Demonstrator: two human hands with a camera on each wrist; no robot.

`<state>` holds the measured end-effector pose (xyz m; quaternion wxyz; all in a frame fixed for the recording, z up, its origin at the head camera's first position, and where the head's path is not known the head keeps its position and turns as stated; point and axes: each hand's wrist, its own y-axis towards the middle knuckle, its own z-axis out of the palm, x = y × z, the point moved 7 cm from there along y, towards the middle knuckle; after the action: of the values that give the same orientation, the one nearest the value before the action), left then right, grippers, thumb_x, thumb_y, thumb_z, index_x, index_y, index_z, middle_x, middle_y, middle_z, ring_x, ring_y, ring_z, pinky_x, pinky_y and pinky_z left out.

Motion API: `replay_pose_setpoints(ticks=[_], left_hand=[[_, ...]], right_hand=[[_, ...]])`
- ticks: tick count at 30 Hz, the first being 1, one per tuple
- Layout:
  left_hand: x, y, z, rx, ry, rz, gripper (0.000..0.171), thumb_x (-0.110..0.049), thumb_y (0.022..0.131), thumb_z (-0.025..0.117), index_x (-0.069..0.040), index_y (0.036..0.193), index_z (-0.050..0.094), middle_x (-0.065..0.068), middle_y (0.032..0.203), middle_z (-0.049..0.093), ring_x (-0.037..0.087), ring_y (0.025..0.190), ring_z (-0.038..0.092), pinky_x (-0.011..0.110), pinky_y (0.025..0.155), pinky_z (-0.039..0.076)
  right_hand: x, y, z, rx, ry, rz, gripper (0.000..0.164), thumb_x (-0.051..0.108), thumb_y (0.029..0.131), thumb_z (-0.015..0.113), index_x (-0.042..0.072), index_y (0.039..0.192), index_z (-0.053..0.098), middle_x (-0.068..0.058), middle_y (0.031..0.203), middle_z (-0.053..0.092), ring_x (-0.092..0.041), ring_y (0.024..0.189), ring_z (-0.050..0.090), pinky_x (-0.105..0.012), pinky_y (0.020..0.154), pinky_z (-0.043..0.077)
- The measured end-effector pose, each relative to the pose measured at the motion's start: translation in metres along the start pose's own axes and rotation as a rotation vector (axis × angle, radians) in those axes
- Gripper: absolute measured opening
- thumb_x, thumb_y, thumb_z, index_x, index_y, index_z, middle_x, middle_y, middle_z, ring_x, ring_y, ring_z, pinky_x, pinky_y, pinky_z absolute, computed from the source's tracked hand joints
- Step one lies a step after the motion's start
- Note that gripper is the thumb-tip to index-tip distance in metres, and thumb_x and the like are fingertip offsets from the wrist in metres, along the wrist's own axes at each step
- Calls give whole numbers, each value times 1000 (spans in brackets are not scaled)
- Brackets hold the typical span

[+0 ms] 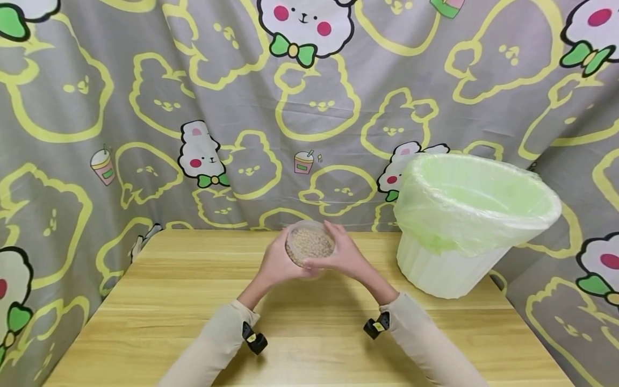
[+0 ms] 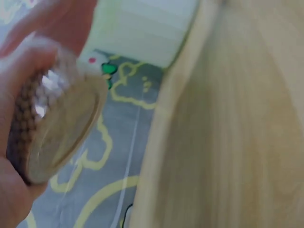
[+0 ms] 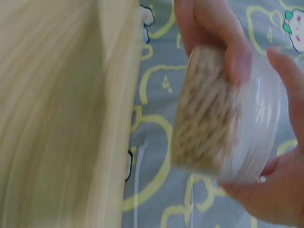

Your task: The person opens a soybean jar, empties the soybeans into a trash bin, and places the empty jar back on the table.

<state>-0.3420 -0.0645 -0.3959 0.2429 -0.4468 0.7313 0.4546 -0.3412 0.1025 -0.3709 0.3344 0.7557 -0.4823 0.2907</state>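
A clear round plastic jar (image 1: 309, 244) partly filled with small tan beans is held up over the far middle of the table. My left hand (image 1: 278, 263) grips it from the left, and my right hand (image 1: 347, 252) holds the other side near the top. In the left wrist view, the jar's flat round base (image 2: 66, 130) faces the camera. Beans (image 3: 206, 114) fill the lower part in the right wrist view, below a clear upper band (image 3: 259, 118) where the right fingers and thumb curl round. Whether a lid is on, I cannot tell.
A white bin (image 1: 440, 269) lined with a pale green plastic bag (image 1: 435, 215) stands at the right rear of the wooden table (image 1: 309, 333). A grey patterned curtain (image 1: 251, 107) hangs behind the table and at its sides. Both wrists carry small black cameras.
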Motion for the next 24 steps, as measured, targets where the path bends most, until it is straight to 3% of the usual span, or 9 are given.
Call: replay_pose_setpoints(ticks=[2,5,8,13,15,17,20,22,24], left_hand=[[-3,-2,3,-29,35,0,115,-42,48,101,-18,148,48,7,133,64,26,120,63,47,99,54],[-5,-2,6,-20,35,-7,116,-43,48,101,-18,148,47,6,133,64,25,120,62,46,99,54],[-4,0,6,47,-17,-7,113,-38,50,100,-20,149,47,5,133,63,23,120,62,44,99,53],[-1,2,7,209,-138,28,112,-25,54,101,-20,151,45,4,137,60,22,122,59,44,102,50],[0,2,7,239,-170,37,111,-21,55,101,-20,151,45,5,139,60,23,122,59,44,103,50],[1,2,7,230,-172,30,110,-21,56,100,-20,152,45,5,139,60,24,122,59,45,102,50],[0,1,7,160,-114,13,111,-28,56,100,-20,152,44,7,139,61,25,122,60,45,100,52],[-1,0,7,116,-73,-1,113,-34,55,100,-20,152,44,8,138,61,25,122,61,45,99,53],[-3,0,8,88,-47,-5,115,-36,53,100,-19,152,44,9,138,62,26,123,62,46,99,54]], right_hand=[[0,0,2,-20,5,25,126,47,64,94,4,161,26,-20,154,39,-37,135,48,-57,111,44],[0,1,2,-28,10,6,125,47,62,95,4,160,29,-19,152,41,-37,133,50,-57,110,45],[0,1,-2,14,-4,-60,122,44,61,95,5,159,33,-19,152,42,-36,134,50,-58,109,45],[4,0,-7,155,-31,-208,116,36,63,95,10,159,35,-15,155,40,-36,140,44,-60,112,42],[6,-1,-7,185,-25,-230,117,33,64,96,10,160,33,-15,158,37,-38,143,41,-62,113,39],[7,-2,-7,182,-25,-189,121,36,65,96,10,162,27,-17,160,31,-40,146,36,-64,115,36],[7,-4,-4,133,-26,-70,129,45,66,94,8,164,18,-20,162,24,-41,146,35,-63,116,35],[6,-5,-2,91,-29,0,131,50,67,92,7,164,15,-22,161,25,-41,144,38,-61,115,38],[6,-5,-1,57,-29,15,128,50,68,92,4,163,19,-23,159,28,-41,139,44,-60,112,42]])
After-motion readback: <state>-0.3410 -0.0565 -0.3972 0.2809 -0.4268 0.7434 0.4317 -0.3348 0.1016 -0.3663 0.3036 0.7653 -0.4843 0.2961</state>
